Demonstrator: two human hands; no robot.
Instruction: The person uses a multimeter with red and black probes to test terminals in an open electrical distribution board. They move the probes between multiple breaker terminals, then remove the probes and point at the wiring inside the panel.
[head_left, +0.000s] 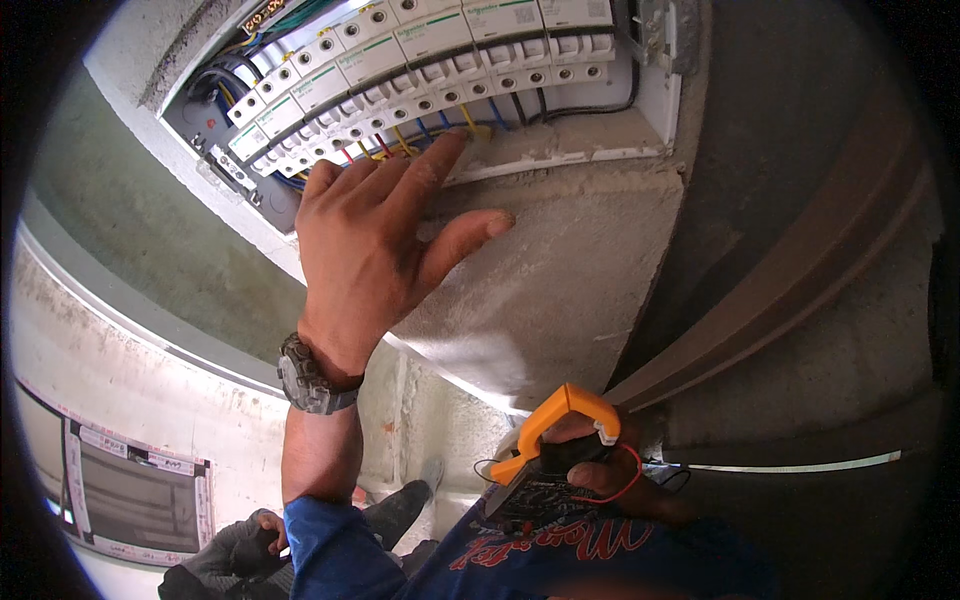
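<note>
My left hand (365, 230), a dark watch (308, 375) on its wrist, reaches up to the electrical panel box (665, 115). Its fingers are stretched and spread over the box's lower edge, the thumb held out to the right. The fingertips lie by the coloured wires (468, 116) that run down from the lower row of white circuit breakers (440, 75); whether they touch a wire I cannot tell. Low in front of my body, my right hand (625, 475) is closed around a clamp meter (530, 488) with an orange jaw. A red test lead loops beside it.
The box is set in a rough concrete wall (560, 260). Black cables (600, 108) run along its lower right inside. A person in grey clothing (225, 565) is at the lower left, one hand showing. Behind them stands a taped window frame (140, 490).
</note>
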